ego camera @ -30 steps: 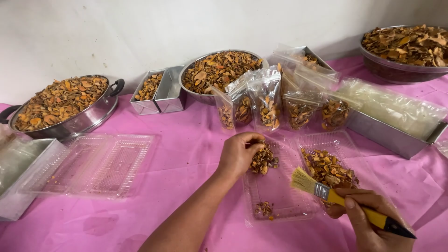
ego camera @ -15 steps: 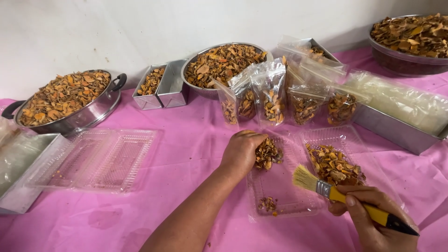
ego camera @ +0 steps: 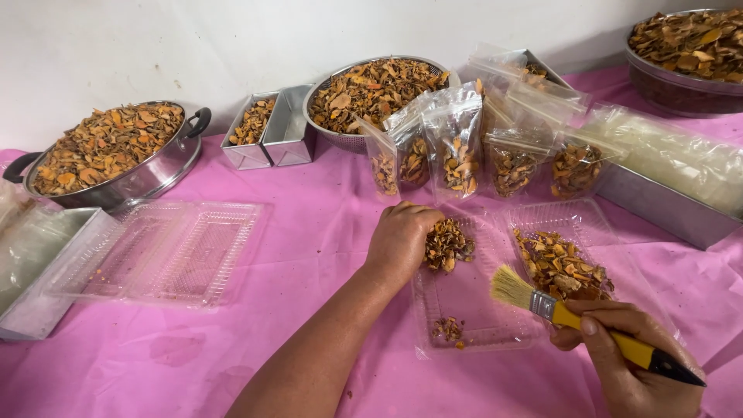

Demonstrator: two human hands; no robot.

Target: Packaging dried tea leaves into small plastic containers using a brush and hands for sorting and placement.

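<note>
My left hand [ego camera: 400, 238] is closed around a clump of dried orange-brown chips [ego camera: 448, 244] over the far end of a clear plastic tray [ego camera: 474, 298]. A small heap of chips [ego camera: 449, 330] lies at the tray's near end. My right hand [ego camera: 631, 364] grips a yellow-handled paintbrush [ego camera: 576, 317], its pale bristles hovering over the tray's right side. A second clear tray [ego camera: 588, 218] with a pile of chips lies just right of the brush.
Several clear bags of chips [ego camera: 457, 151] stand behind the trays. A steel pot [ego camera: 147, 179], two small tins [ego camera: 267, 151], a colander [ego camera: 352, 142] and a bowl [ego camera: 669, 89] hold more chips. Empty clear trays [ego camera: 166, 251] lie left, a steel box of plastic bags [ego camera: 658, 205] right, on pink cloth.
My left hand has gathered the chips tighter against its fingers. The brush has stayed over the tray's right side, barely shifting.
</note>
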